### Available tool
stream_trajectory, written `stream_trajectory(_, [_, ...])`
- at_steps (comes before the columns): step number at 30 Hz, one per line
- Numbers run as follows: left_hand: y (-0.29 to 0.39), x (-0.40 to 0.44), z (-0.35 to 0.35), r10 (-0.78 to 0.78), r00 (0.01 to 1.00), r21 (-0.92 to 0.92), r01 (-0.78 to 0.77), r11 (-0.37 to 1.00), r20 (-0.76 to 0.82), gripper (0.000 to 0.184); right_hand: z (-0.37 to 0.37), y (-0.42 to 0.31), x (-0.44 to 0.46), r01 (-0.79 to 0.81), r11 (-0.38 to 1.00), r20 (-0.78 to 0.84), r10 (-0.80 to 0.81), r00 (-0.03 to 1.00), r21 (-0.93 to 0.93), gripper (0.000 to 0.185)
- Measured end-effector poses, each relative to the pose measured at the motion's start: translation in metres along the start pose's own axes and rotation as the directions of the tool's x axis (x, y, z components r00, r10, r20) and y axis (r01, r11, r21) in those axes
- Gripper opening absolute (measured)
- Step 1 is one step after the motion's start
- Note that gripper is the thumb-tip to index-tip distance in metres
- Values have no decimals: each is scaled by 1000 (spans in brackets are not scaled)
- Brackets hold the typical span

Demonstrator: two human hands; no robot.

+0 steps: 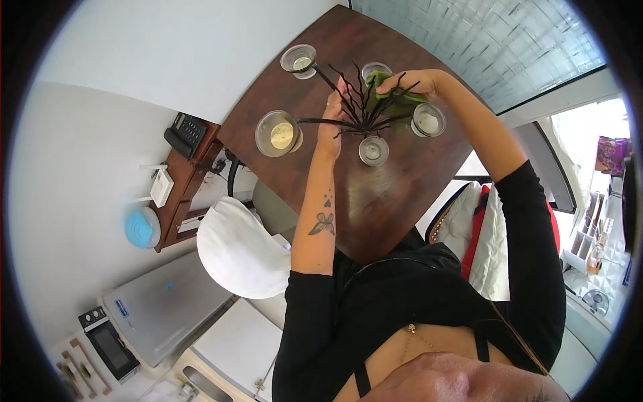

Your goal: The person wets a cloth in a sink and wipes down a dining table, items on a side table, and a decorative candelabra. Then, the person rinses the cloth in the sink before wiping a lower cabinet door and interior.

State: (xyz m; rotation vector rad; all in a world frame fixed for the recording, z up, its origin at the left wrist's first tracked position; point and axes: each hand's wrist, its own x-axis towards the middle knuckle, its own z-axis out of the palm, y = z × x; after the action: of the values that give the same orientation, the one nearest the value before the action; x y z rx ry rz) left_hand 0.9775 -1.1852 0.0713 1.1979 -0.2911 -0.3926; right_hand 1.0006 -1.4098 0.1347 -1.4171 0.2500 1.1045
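A black branching metal candle holder (365,124) stands on the dark wooden table, its twig-like rods fanning upward. Glass cups with pale candles ring it: one glass cup (274,134) at left, another glass cup (299,61) at far left, more at the front, right and back. My left hand (332,117) is at the left rods and appears to grip the holder, fingers partly hidden behind them. My right hand (418,82) is closed on a green cloth (388,90), pressed against the rods at the back right, beside a glass cup (429,120).
The wooden table (375,201) narrows toward my body. A white-covered chair (241,251) stands at left, with a black telephone (185,135) on a wooden shelf beyond it. Lower left are a grey fridge (167,301) and a microwave (110,345). A tiled glass wall (495,40) borders the back right.
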Motion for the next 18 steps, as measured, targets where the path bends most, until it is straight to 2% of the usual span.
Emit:
stream_trajectory(2, [-2,1,-3,29,999,5,-30,1000,36,60,-1,2,-2,-4,999,-18,5,1000,38,39])
stream_trajectory(4, [-1,1,-3,20,999,24,-21,999,41,59,-2,8,-1,190,978,-28,-188,982,86,30])
stream_trajectory(5, [-1,0,-3,2,999,45,-4,999,47,59,-8,9,-5,187,979,-25,-185,982,84,30])
stream_trajectory(7, [-2,0,-4,13,999,65,-16,998,50,59,-10,-2,-26,344,929,-105,-331,938,137,33])
stream_trajectory(9, [-2,-2,-3,22,998,83,-27,996,58,59,-6,-11,-51,360,924,-145,-342,928,125,37])
stream_trajectory(11, [4,-3,-1,-37,998,-9,37,999,46,57,-6,-18,-67,380,919,-191,-356,915,105,41])
stream_trajectory(13, [5,-3,-2,-32,998,-19,33,999,58,56,-9,-21,-80,493,870,-231,-478,847,4,38])
stream_trajectory(14, [5,-3,-2,-30,997,-25,32,999,68,56,-12,-23,-88,491,871,-231,-478,848,1,38])
stream_trajectory(16, [0,-1,-6,-16,997,-1,16,1000,81,54,-13,-29,-108,620,783,-266,-610,746,-57,38])
stream_trajectory(18, [-3,1,-10,-1,996,24,-1,1000,90,53,-38,-30,-127,762,642,-241,-728,642,89,44])
